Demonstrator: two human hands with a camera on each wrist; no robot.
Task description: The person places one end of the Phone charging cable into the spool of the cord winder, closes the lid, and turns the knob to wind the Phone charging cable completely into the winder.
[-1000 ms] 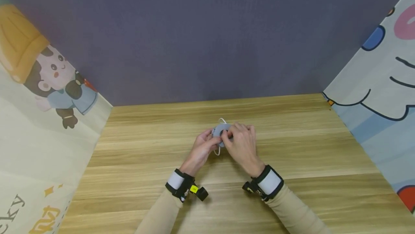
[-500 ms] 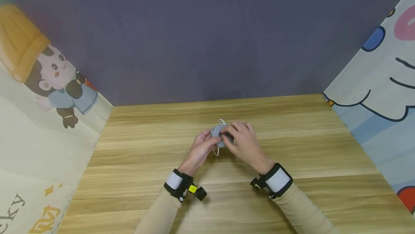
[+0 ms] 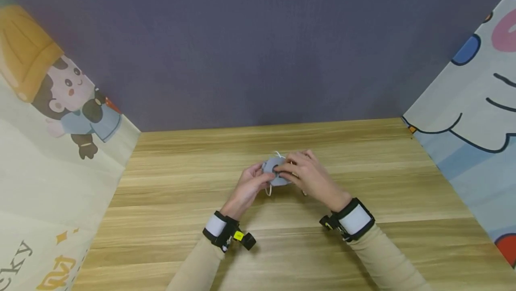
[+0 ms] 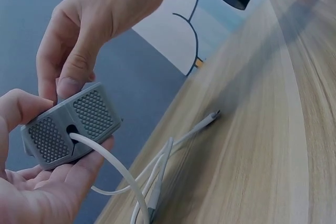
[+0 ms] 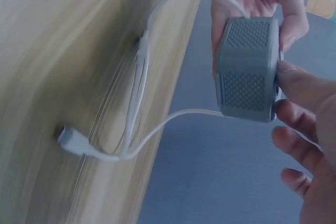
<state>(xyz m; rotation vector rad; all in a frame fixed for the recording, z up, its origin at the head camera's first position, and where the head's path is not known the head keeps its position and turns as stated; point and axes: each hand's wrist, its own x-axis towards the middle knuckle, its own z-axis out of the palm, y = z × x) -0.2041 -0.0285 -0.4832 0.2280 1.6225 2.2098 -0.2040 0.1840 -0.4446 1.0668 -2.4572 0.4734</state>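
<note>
While both hands pinch grey cable box (image 4: 71,124) above desk (image 3: 363,246), box looks light, rigid; white cable (image 5: 137,72) limp. Left hand (image 3: 250,182) cradles underside, right hand (image 3: 308,172) grips edges.

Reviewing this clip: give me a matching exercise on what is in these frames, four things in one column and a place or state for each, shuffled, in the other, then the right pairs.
Things:
1. grey case
2. white cable
3. left hand
4. cable plug

Places or states:
A. lies at the cable's free end on the wooden table
B. runs out through a hole in the case and down to the table
C. held off the table between both hands, its sides a honeycomb mesh
D. cradles the case from below, across from the right hand

Pairs: 1-C, 2-B, 3-D, 4-A
</note>
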